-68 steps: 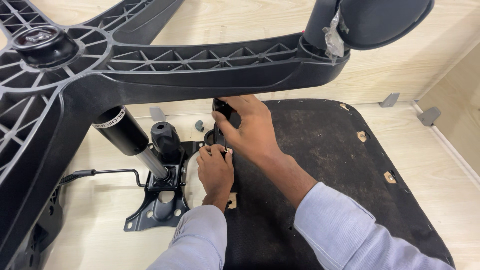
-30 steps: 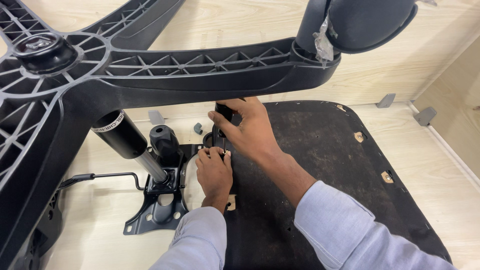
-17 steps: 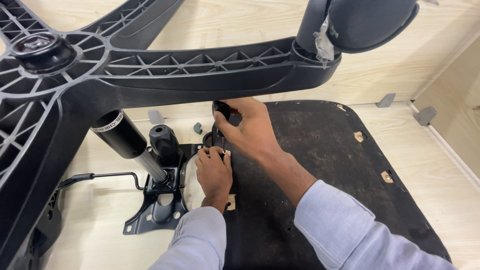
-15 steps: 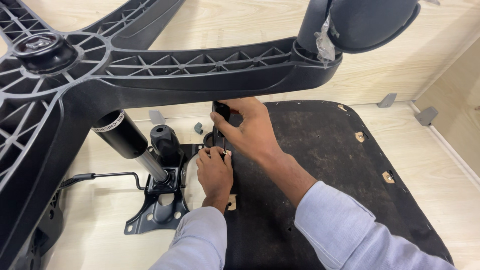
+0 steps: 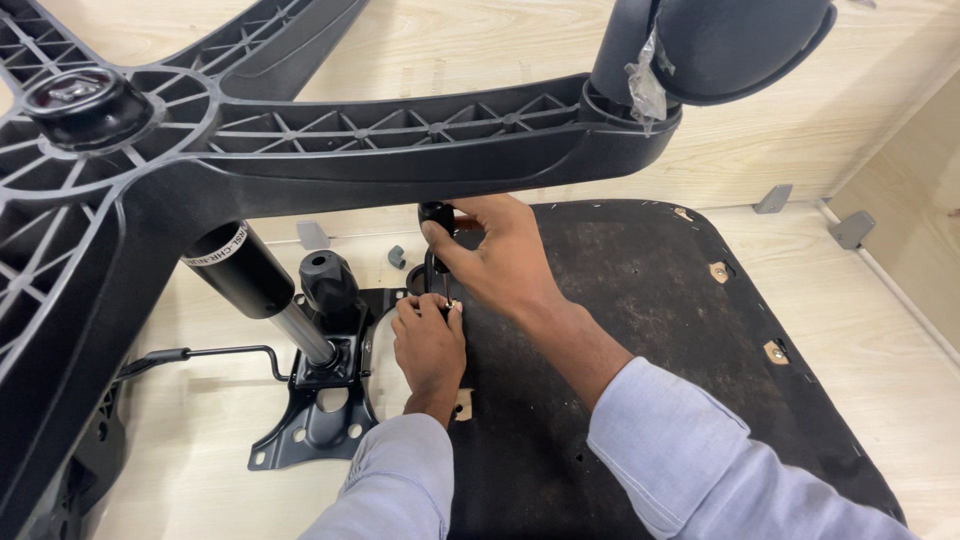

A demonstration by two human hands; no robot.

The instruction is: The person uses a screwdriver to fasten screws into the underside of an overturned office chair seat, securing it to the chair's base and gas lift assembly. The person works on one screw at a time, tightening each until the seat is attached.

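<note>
While upright, screwdriver (image 5: 437, 232) within right hand (image 5: 500, 255), above left hand (image 5: 430, 345).

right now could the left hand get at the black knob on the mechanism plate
Probably yes. The left hand rests at the seat underside's edge, and the black knob stands just beside it with open space between. The chair base arches above and does not block that path.

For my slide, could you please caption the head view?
Right hand grips a black-handled tool; left hand steadies its tip on the seat underside.
</note>
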